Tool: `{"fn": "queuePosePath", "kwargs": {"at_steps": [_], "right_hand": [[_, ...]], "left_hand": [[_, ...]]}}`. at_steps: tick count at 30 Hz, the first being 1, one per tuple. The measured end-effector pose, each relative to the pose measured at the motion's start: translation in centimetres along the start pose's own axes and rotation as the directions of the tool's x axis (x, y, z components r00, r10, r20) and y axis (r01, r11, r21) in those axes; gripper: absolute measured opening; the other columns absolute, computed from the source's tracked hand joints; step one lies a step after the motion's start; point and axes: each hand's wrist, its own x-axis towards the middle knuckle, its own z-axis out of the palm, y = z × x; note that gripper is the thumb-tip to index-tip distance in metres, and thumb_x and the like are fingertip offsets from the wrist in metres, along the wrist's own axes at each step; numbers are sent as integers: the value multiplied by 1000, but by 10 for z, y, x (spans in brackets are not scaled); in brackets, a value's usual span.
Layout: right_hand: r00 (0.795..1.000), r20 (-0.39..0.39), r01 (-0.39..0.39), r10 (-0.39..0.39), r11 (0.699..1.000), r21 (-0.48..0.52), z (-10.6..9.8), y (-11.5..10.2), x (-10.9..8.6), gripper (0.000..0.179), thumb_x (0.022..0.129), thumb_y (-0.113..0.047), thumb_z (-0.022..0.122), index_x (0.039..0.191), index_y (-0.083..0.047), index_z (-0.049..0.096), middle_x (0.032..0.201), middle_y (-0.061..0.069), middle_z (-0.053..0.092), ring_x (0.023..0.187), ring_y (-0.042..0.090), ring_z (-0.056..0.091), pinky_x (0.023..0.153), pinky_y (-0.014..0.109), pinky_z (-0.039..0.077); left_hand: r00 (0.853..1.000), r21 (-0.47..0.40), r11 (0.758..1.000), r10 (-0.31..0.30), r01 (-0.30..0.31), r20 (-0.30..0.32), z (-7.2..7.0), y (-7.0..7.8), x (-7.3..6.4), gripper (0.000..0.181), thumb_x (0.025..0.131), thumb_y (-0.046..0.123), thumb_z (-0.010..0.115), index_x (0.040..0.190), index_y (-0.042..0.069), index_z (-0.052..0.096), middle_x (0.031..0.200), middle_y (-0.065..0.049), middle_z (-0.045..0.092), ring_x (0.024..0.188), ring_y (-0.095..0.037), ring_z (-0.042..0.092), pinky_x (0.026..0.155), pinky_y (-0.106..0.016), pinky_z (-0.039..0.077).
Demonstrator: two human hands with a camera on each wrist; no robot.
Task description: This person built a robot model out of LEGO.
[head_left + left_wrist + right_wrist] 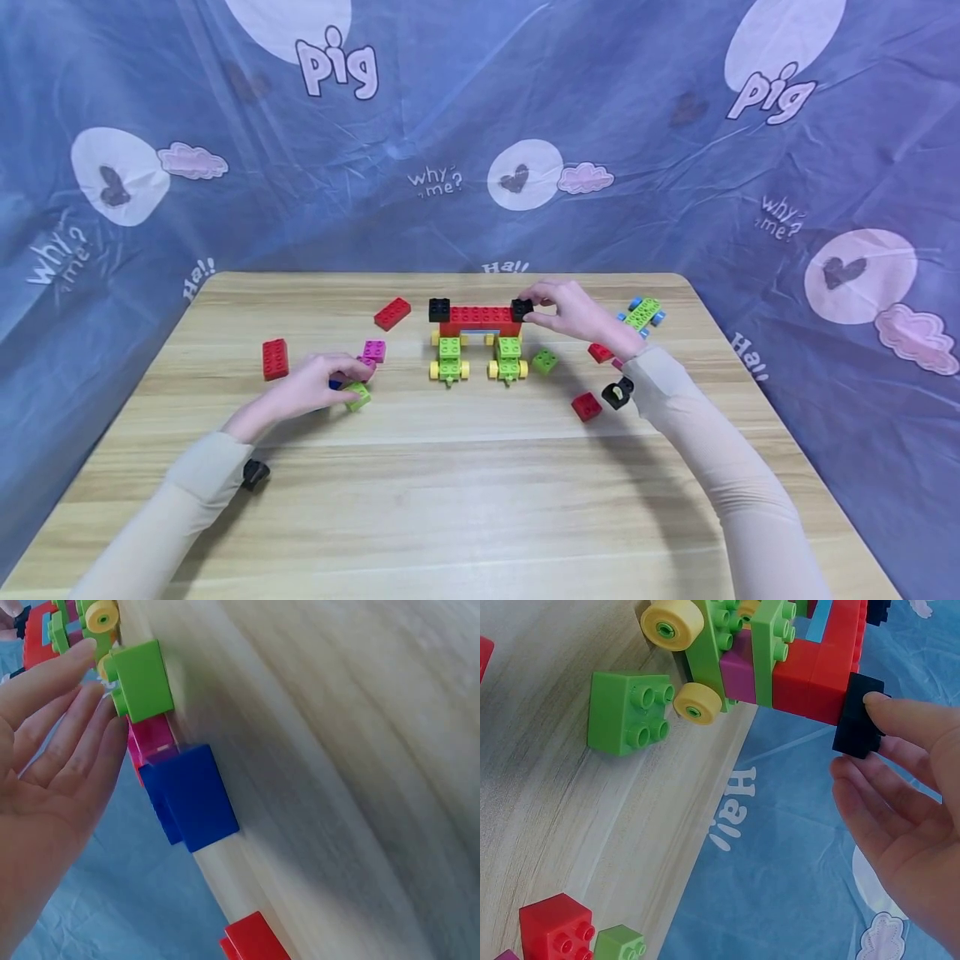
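Note:
A toy brick vehicle stands mid-table: a red brick beam [481, 317] spans two green wheeled cars with yellow wheels [698, 703]. One black brick [439, 310] sits on the beam's left end. At its right end, my right hand [570, 310] pinches another black brick [859, 716] between thumb and fingers. My left hand [318, 383] hovers over loose bricks with its fingers loosely extended. Right by its fingertips is a light green brick [142, 681]. Close behind lie a blue brick [193, 799] and pink bricks [374, 351].
Two red bricks [275, 359] lie on the left side. Right of the vehicle are a green brick [544, 361], a red brick [587, 407] and a black curved piece [618, 392]. Farther back right stands a green car with blue wheels [642, 314]. A printed blue cloth [450, 125] hangs behind the table.

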Motion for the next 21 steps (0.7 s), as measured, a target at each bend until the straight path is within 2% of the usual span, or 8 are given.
{"fn": "queuePosePath", "kwargs": {"at_steps": [3,8,15,21], "right_hand": [[1000,7,-8,8,1000,11,-1,0,0,32,89,-11,72,119,1,67,110,18,71,97,31,68,81,44,59],[1000,13,-11,11,1000,18,-1,0,-1,32,90,-10,72,119,2,66,112,19,71,99,34,68,84,46,59],[1000,9,-14,13,1000,26,-1,-1,-2,31,89,-9,72,119,2,67,111,19,71,98,34,68,84,48,59],[1000,13,-11,11,1000,20,0,0,-1,32,89,-10,72,118,1,67,111,18,71,99,30,68,85,47,59]], "left_hand": [[1000,35,999,4,-5,19,3,2,1,33,82,7,79,114,4,71,106,-7,76,102,-25,70,88,-41,59],[999,40,999,14,-16,44,10,8,6,36,80,6,80,115,5,71,109,-6,76,105,-26,70,91,-42,58],[989,3,994,110,-111,96,25,23,21,40,82,5,78,121,3,68,115,-10,73,107,-27,69,92,-39,58],[986,122,981,138,-149,91,26,27,26,43,79,13,82,119,2,68,114,-10,72,105,-26,68,91,-40,58]]}}
